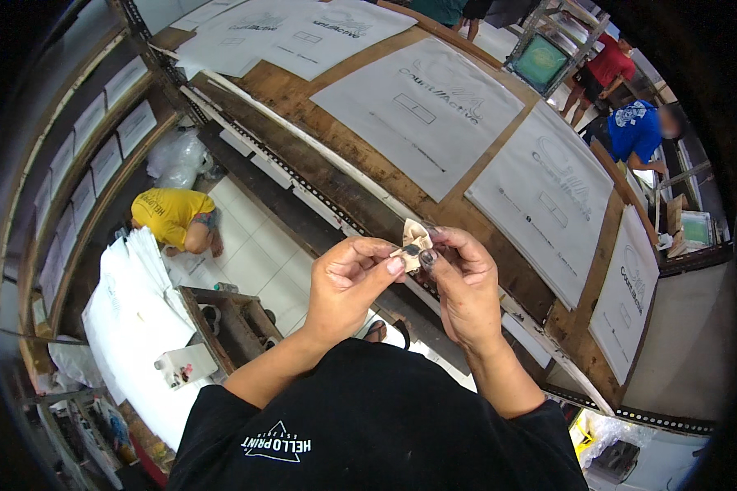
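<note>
Holding a small crumpled beige scrap (415, 237), paper or cloth unclear, dark patch on it, in front of the body; in view, over the near edge of a long brown wooden table (282, 82). Gripping it from one side with thumb and fingertips of the bare left hand (354, 282), from the other with those of the bare right hand (467, 290), smudged dark at the thumb; remaining fingers curled. On the table: large translucent whitish sheets (426, 135) with grey print, laid side by side, bare wood showing between. Along its near side: pale ledge, perforated dark metal strip (659, 421). To the left: tall wooden rack (143, 150) with white sheets on its tiers, clear plastic bag (180, 159), crouching person in a yellow shirt (168, 214) on white tiled floor (246, 237). Lower left: pile of loose white sheets (131, 303), white boxy container (186, 366) with dark and pink marks, touching or just beside it. Upper right: green-meshed frame (540, 61), bending people in red shirt (614, 64) and blue shirt (635, 135).
</note>
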The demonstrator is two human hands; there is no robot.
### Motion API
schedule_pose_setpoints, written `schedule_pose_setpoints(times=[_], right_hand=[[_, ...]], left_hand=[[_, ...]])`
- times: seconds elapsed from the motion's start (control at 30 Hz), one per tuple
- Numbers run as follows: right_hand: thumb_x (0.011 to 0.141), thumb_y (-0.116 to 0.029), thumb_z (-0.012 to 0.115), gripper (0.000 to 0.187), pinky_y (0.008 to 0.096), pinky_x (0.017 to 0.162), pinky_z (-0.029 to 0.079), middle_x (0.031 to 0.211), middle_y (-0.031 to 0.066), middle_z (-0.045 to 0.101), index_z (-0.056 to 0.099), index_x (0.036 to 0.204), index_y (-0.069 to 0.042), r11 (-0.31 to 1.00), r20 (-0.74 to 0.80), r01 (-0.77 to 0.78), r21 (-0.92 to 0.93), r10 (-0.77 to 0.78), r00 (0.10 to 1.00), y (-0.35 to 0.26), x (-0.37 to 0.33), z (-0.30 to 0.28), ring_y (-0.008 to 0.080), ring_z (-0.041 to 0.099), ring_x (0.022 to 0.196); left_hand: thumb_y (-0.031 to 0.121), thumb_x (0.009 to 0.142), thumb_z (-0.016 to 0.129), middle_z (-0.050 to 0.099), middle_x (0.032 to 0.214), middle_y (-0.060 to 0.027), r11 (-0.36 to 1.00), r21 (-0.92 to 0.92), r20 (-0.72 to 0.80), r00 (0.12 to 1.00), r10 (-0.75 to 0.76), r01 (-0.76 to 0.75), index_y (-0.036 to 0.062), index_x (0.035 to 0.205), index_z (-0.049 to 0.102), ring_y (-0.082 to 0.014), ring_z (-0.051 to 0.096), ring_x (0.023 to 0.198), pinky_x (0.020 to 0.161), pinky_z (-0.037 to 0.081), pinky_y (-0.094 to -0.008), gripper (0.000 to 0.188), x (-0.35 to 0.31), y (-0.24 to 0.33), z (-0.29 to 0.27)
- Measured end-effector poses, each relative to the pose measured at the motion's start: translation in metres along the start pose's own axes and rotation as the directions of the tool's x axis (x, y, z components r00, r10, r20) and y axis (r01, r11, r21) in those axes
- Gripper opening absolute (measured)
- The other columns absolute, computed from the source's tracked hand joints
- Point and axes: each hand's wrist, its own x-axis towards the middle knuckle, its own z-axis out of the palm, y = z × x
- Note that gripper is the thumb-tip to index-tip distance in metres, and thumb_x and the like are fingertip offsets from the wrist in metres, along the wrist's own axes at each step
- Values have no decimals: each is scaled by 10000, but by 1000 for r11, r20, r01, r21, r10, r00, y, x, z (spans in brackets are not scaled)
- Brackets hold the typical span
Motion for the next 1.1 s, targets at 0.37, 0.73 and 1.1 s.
schedule_pose_setpoints(times=[0.37,0.73,1.1], right_hand=[[754,110,717,414,386,914,559,1175,180,649,805,1098,-102,419,471,612,-671,-396,788,-8,-22,1,320,682,1052],[820,64,736,253,377,958,557,1191,197,719,764,1061,-5,816,280,325,-478,-209,937,-20,-32,-3,269,719,1056],[871,-40,814,341,298,930,565,1174,139,738,734,1196,25,877,134,88,-473,-27,991,-15,-28,-3,177,710,1036]], left_hand=[[67,1012,669,711,1143,-146,962,-233,8,990,-141,139,-37,1196,647,-179,702,1036,898,610,-345,212,-33,4,-11],[86,1036,648,716,1124,-108,995,21,-96,990,-100,102,-60,1187,678,-142,683,1026,894,569,-295,212,-39,4,2],[109,1049,626,720,1026,-75,954,290,-116,992,-46,78,-34,1196,686,-130,682,938,845,538,-276,213,-33,14,14]])
